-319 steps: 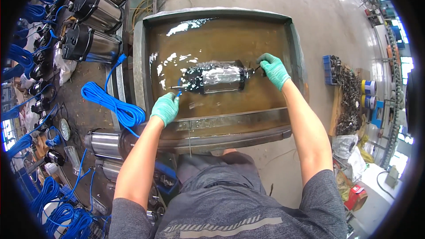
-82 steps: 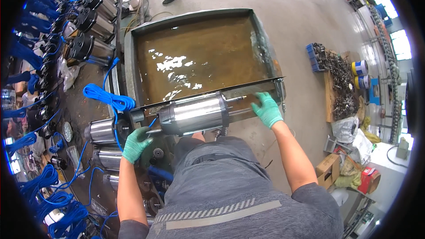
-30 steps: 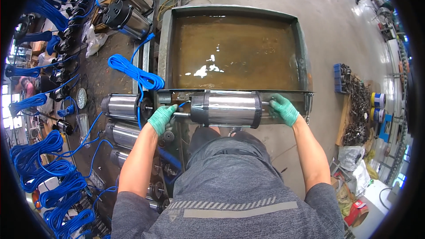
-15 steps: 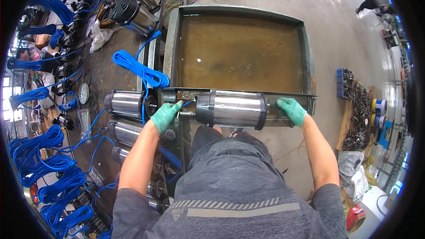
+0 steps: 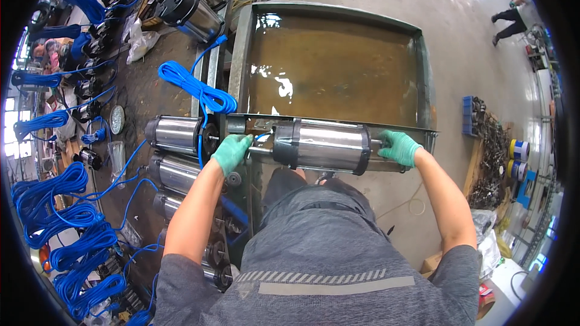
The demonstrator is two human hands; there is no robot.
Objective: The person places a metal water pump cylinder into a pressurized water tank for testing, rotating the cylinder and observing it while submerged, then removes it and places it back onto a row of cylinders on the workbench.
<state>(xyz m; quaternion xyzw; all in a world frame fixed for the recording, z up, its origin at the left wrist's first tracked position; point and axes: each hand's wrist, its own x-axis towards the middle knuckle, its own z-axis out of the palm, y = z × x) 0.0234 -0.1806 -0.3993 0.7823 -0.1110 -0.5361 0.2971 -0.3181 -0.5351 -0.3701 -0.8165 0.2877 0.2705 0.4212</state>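
Note:
A shiny steel motor cylinder point(image 5: 326, 145) with black end caps lies sideways in front of me, along the near edge of a metal tank point(image 5: 241, 60) holding brownish liquid. My right hand point(image 5: 400, 148), in a green glove, has its fingers curled around the short shaft at the cylinder's right end. At the other end, my left hand point(image 5: 232, 154), also gloved in green, is closed beside a metal rod point(image 5: 261, 151) that sticks out of the cap. What lies between its fingers is hidden. A short blue wire point(image 5: 263, 136) shows near that cap.
Several similar steel motors point(image 5: 175, 133) lie on the bench at left, with a coiled blue cable point(image 5: 199, 87) above them. More blue cable coils point(image 5: 60, 205) fill the far left. At right stands a blue crate point(image 5: 467, 115) beside a heap of dark metal parts point(image 5: 488, 169).
The whole view has shifted slightly. Bright reflections now show on the tank's liquid. My right hand's fingers have curled more around the shaft end; the motor keeps about the same place.

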